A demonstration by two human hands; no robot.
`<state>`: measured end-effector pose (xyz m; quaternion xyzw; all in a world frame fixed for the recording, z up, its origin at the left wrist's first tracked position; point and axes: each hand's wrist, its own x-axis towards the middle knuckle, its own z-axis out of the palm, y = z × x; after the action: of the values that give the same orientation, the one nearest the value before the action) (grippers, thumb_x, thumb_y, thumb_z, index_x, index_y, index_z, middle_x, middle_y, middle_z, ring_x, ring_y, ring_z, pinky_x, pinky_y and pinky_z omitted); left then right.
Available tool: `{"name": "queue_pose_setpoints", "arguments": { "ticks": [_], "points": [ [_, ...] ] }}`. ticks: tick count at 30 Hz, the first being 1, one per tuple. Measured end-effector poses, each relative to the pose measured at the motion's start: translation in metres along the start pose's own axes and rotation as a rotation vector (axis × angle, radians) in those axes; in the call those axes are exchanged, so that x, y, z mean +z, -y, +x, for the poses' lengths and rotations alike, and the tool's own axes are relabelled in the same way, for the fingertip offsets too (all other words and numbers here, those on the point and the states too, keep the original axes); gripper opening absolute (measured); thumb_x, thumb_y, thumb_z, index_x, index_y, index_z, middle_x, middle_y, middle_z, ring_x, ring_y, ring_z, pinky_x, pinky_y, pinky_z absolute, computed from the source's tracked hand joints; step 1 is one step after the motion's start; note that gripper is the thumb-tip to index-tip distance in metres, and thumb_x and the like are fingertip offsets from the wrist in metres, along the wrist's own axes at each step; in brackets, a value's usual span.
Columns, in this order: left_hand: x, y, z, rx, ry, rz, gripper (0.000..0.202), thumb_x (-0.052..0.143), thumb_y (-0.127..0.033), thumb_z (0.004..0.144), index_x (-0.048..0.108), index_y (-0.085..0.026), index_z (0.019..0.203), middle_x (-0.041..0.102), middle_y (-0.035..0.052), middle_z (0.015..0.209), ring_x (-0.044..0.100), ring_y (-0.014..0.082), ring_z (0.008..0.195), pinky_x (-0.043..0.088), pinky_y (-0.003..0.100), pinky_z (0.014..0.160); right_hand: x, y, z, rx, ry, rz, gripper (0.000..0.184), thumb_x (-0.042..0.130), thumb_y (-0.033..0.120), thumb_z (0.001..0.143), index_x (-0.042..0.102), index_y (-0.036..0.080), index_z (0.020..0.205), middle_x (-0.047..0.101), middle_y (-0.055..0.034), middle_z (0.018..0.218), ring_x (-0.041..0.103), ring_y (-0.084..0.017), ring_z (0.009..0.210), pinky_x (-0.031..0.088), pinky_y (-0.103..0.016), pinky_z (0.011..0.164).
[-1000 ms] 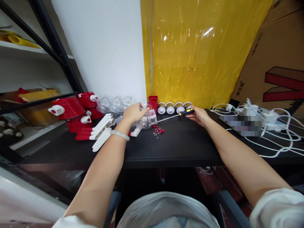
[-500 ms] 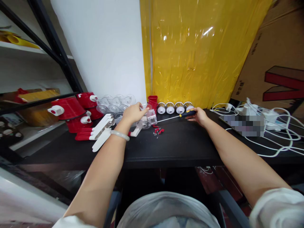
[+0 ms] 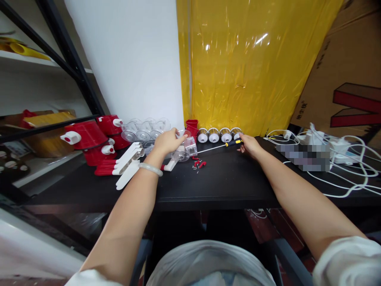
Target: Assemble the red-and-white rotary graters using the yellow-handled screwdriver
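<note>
while the left hand (image 3: 168, 142) is holding a clear plastic part (image 3: 191, 147), its fingers partly hidden, the right hand (image 3: 250, 146) is narrowing round the handle end of a screwdriver (image 3: 233, 143). in the head view, the part is lying under and just right of the left hand, and the thin shaft is running leftward from the right hand to the part's edge; whether the tip is seating is too small to tell. for good work, the shaft should be pointing straight at its seat, the left hand bracing and the right turning evenly, since clear plastic may be slipping or cracking under sideways force. nearer the left hand, small red pieces (image 3: 202, 164) and slim metal screws (image 3: 195, 167) are lying on the matt black table (image 3: 232, 182). beyond the right hand's fingers, shiny metallic cylinders (image 3: 213, 136) are showing round white ends. left of the left hand, flat, round-ended white strips (image 3: 128, 174) are lying near smooth red housings (image 3: 89, 137).
</note>
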<state>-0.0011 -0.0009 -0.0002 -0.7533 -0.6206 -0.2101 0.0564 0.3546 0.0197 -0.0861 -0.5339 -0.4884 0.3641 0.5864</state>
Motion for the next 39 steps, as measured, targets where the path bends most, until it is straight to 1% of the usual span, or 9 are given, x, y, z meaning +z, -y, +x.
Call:
{"name": "queue_pose_setpoints", "arguments": {
  "ticks": [6, 9, 12, 17, 22, 25, 29, 34, 39],
  "points": [
    [-0.003, -0.003, -0.002, -0.003, 0.006, -0.002, 0.064, 0.037, -0.072, 0.083, 0.059, -0.02, 0.113, 0.069, 0.0117, 0.108, 0.064, 0.0298, 0.098, 0.045, 0.037, 0.081, 0.006, 0.013, -0.004, 0.191, -0.024, 0.038, 0.028, 0.032, 0.027, 0.093, 0.055, 0.018, 0.079, 0.062, -0.0035, 0.05, 0.062, -0.018, 0.045, 0.051, -0.028, 0.049],
    [-0.003, -0.002, -0.002, -0.005, 0.007, -0.009, 0.065, 0.037, -0.072, 0.083, 0.059, -0.02, 0.114, 0.069, 0.0119, 0.109, 0.064, 0.0292, 0.098, 0.045, 0.036, 0.082, 0.008, 0.018, -0.007, 0.18, 0.01, 0.105, 0.018, 0.041, 0.019, 0.087, 0.058, 0.017, 0.084, 0.067, -0.0031, 0.062, 0.066, -0.016, 0.052, 0.053, -0.026, 0.053],
    [-0.002, -0.001, -0.001, -0.001, 0.002, -0.009, 0.065, 0.037, -0.073, 0.082, 0.059, -0.021, 0.113, 0.07, 0.0115, 0.107, 0.064, 0.0297, 0.097, 0.045, 0.037, 0.081, 0.005, 0.012, -0.006, 0.1, 0.027, 0.066, 0.012, 0.048, 0.024, 0.089, 0.058, 0.018, 0.085, 0.065, -0.0007, 0.058, 0.062, -0.014, 0.046, 0.051, -0.024, 0.049],
    [0.0, 0.0, 0.0, 0.001, -0.002, 0.001, 0.063, 0.037, -0.073, 0.082, 0.059, -0.022, 0.112, 0.07, 0.011, 0.107, 0.064, 0.0303, 0.098, 0.045, 0.038, 0.082, -0.002, 0.0, 0.002, -0.036, 0.002, -0.074, 0.036, 0.05, 0.049, 0.091, 0.051, 0.021, 0.068, 0.049, 0.0034, 0.037, 0.044, -0.011, 0.031, 0.044, -0.024, 0.042],
    [0.0, 0.0, 0.0, 0.006, -0.007, 0.0, 0.064, 0.036, -0.073, 0.083, 0.059, -0.021, 0.112, 0.07, 0.0119, 0.108, 0.064, 0.0311, 0.097, 0.046, 0.038, 0.08, 0.005, 0.012, -0.003, 0.186, -0.002, 0.031, 0.03, 0.031, 0.029, 0.094, 0.054, 0.019, 0.077, 0.061, -0.0024, 0.047, 0.057, -0.015, 0.039, 0.048, -0.024, 0.046],
    [0.0, -0.001, 0.0, -0.004, 0.0, -0.003, 0.064, 0.036, -0.072, 0.083, 0.059, -0.021, 0.113, 0.07, 0.012, 0.108, 0.064, 0.0308, 0.098, 0.045, 0.039, 0.082, 0.008, 0.018, -0.007, 0.188, 0.0, 0.07, 0.021, 0.036, 0.021, 0.089, 0.055, 0.018, 0.083, 0.067, -0.004, 0.056, 0.062, -0.015, 0.044, 0.051, -0.024, 0.049],
    [-0.002, -0.002, -0.002, -0.012, 0.006, -0.005, 0.064, 0.036, -0.072, 0.083, 0.059, -0.021, 0.114, 0.069, 0.0118, 0.109, 0.063, 0.0304, 0.099, 0.045, 0.038, 0.082, 0.004, 0.012, -0.005, 0.067, 0.015, 0.046, 0.015, 0.045, 0.027, 0.09, 0.055, 0.018, 0.083, 0.065, -0.0016, 0.054, 0.06, -0.013, 0.042, 0.048, -0.021, 0.046],
    [-0.002, -0.001, -0.001, 0.0, 0.005, -0.007, 0.064, 0.036, -0.072, 0.083, 0.059, -0.021, 0.114, 0.069, 0.0124, 0.109, 0.064, 0.0308, 0.099, 0.045, 0.039, 0.083, -0.002, 0.001, 0.001, -0.062, 0.019, -0.06, 0.033, 0.048, 0.05, 0.092, 0.051, 0.022, 0.075, 0.046, 0.0053, 0.035, 0.039, -0.01, 0.028, 0.05, -0.026, 0.048],
    [-0.001, -0.001, -0.001, 0.0, -0.002, -0.001, 0.063, 0.037, -0.072, 0.083, 0.059, -0.021, 0.113, 0.07, 0.0119, 0.108, 0.064, 0.0307, 0.098, 0.046, 0.038, 0.082, 0.003, 0.01, -0.003, 0.14, -0.006, 0.061, 0.03, 0.029, 0.034, 0.095, 0.052, 0.02, 0.082, 0.055, -0.0002, 0.043, 0.051, -0.015, 0.036, 0.052, -0.029, 0.051]
  ]
}}
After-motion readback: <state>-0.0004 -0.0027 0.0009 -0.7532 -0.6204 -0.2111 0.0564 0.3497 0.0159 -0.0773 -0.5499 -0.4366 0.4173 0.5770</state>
